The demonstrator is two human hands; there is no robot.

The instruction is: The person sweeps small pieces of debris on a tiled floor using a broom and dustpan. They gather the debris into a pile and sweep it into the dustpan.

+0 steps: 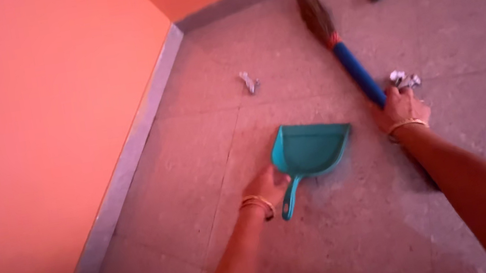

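One teal dustpan (310,148), one blue-handled broom (339,43), four crumpled silvery scraps — two hands.

The scene was evenly lit and fairly dim, washed in a warm pink-orange cast off the orange wall (42,142). Shadows were soft and faint, one lying under the right forearm on the floor (349,230). No glare showed. The whole view was slightly soft, the wall smeared and blurred towards the left edge.
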